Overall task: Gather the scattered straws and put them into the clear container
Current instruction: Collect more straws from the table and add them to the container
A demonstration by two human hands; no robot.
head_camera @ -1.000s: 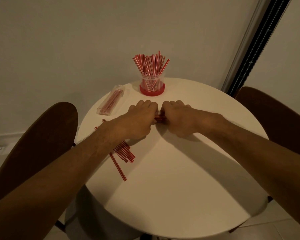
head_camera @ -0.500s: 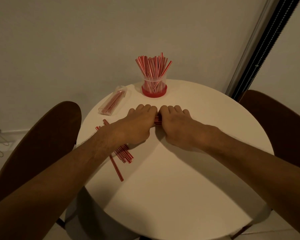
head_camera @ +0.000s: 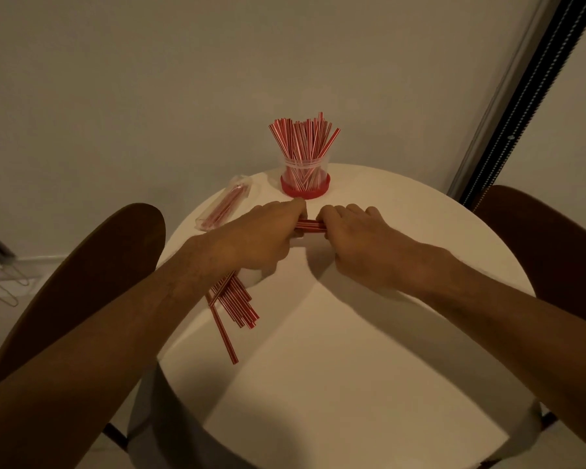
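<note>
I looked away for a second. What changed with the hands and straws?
The left hand and right hand drew slightly apart, exposing more of the straw bundle gripped between them. The loose straws, container and packet stayed put.

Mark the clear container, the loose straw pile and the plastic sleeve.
clear container [head_camera: 306, 173], head view, transparent wall
loose straw pile [head_camera: 239, 304], head view, middle of the bundle
plastic sleeve [head_camera: 224, 207], head view, its middle
</note>
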